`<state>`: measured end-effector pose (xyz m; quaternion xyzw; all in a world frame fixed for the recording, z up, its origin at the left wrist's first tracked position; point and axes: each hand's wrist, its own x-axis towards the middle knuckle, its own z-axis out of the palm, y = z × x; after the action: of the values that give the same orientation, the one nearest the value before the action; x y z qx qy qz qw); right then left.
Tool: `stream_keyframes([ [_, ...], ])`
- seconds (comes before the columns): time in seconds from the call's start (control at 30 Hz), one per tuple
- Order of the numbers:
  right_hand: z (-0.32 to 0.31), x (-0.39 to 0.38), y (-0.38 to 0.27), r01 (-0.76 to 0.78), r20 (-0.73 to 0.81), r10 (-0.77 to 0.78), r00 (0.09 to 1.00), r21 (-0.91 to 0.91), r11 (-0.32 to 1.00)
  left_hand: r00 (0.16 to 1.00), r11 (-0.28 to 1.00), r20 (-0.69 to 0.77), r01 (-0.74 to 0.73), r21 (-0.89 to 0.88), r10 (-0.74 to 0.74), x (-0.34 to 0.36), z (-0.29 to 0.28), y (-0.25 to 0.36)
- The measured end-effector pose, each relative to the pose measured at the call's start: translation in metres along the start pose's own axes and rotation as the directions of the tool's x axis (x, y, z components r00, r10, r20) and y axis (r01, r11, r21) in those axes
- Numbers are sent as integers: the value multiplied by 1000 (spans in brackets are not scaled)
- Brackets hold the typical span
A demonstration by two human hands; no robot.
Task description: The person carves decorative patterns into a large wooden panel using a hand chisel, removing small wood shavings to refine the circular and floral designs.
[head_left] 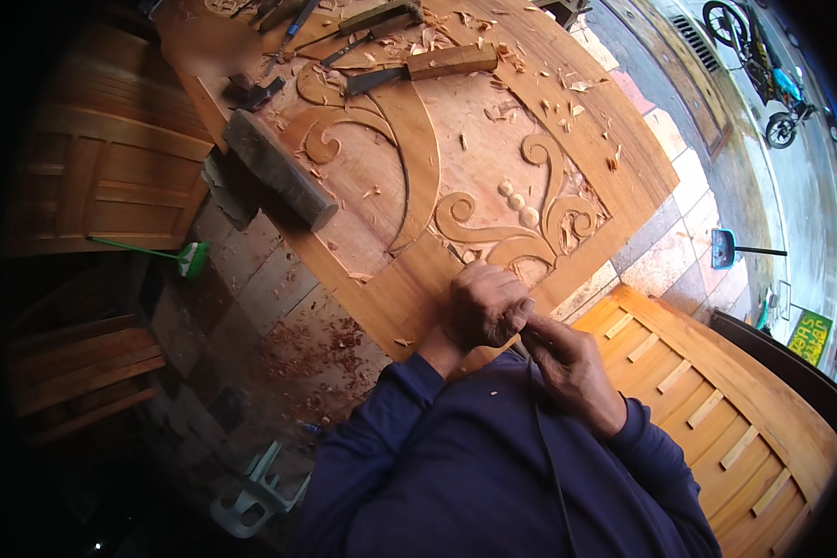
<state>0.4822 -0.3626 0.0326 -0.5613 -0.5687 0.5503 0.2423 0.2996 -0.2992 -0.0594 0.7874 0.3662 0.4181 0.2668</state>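
Note:
A carved wooden panel (418, 177) with raised scrolls and leaves lies before me, strewn with wood shavings. Over its near edge my left hand (488, 302) is closed in a fist. My right hand (572, 363) is closed too, its fingertips meeting the left thumb. Whatever the fists hold is hidden by the fingers; a small dark sliver shows just beyond the left knuckles, and I cannot tell what it belongs to. Farther off on the panel rests a wide chisel (451, 62) with a wooden handle, alongside several other carving tools (372, 23).
A heavy wooden block (279, 172) lies across the panel's left edge. To the right leans a slatted wooden door (716, 400). On the tiled floor are a green broom (192, 259), a pale plastic stool (260, 493) and a blue dustpan (724, 248). A motorcycle (767, 79) stands outside.

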Motion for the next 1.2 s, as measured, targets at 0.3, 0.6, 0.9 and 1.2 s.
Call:
stream_keyframes([
  [0.3, 1, 12, -14, -78, 16, 77, 997, 79, 994, 998, 1000, -50, 25, 15, -25, 1, -1, -5],
  [0.6, 13, 20, 7, -135, 15, 134, 991, 143, 981, 987, 989, -93, 138, 50, -133, 2, 0, -3],
  [0.9, -14, -9, 26, 65, 43, -69, 997, 79, 995, 990, 991, 98, -106, 84, 98, -9, 1, 10],
  [1.2, -38, 27, -5, -283, 168, 256, 952, 168, 944, 998, 998, 53, -40, 41, 38, 7, 4, -6],
])
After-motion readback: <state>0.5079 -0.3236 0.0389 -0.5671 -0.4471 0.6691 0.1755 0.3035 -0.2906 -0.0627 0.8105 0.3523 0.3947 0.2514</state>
